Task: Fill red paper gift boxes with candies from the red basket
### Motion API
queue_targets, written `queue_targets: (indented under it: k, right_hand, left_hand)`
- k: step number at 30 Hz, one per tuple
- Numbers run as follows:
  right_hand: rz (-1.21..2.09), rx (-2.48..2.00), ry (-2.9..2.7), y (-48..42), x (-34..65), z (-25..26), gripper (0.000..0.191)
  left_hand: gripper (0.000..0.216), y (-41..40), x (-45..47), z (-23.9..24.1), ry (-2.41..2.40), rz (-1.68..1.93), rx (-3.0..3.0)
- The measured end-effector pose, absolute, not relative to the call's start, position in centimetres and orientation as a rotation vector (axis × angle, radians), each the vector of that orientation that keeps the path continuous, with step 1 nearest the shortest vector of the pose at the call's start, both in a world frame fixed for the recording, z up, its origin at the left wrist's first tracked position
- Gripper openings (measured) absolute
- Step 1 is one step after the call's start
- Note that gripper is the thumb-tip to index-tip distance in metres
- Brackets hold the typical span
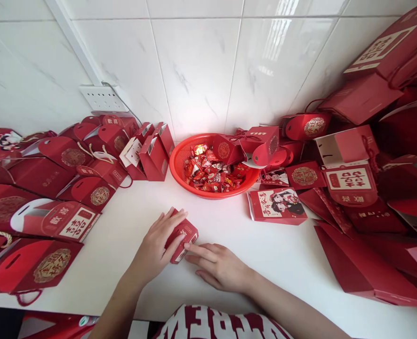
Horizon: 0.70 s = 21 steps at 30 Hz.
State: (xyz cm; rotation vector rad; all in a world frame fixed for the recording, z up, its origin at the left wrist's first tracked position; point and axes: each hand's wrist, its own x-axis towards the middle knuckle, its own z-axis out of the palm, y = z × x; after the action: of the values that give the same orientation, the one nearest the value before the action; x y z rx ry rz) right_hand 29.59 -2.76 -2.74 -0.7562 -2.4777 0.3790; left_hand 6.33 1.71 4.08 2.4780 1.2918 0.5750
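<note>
A small red gift box point(188, 232) with pale printing lies on the white table in front of me. My left hand point(159, 242) wraps over its left side, with the fingers on top and the thumb across the near face. From the right, my right hand point(224, 268) touches the box's near right edge with an outstretched fingertip. Its fingers are apart and not wrapped round anything. Beyond the box stands a red plastic basket point(208, 192) of wrapped candies point(212, 172).
Several red gift boxes point(72, 157) crowd the table's left side. More boxes point(364, 278) are heaped on the right, some with cord handles. A flat printed box point(279, 205) lies right of the basket. A tiled wall point(197, 66) with a socket strip point(102, 99) closes the back.
</note>
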Motion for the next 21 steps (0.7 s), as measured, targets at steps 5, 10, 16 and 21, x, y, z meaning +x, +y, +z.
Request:
queue_targets:
  k: [5,10,16,21]
  right_hand:
    - [0.456,-0.804,-2.460,-2.6,30.2,-2.7,0.040]
    - [0.533,-0.877,-2.428,-2.5,30.7,-2.6,0.040]
    - [0.527,-0.898,-2.411,-2.2,31.1,-2.7,0.038]
    - [0.540,-0.899,-2.368,-2.1,31.3,-2.8,0.037]
  left_hand:
    - [0.053,0.0,7.4,3.2,1.453,0.408,2.695]
    - [0.065,-1.4,8.2,3.5,1.802,0.327,2.677]
    - [0.053,1.1,5.2,4.6,1.991,0.245,2.339]
    - [0.059,7.1,-0.8,9.3,1.931,0.302,2.156]
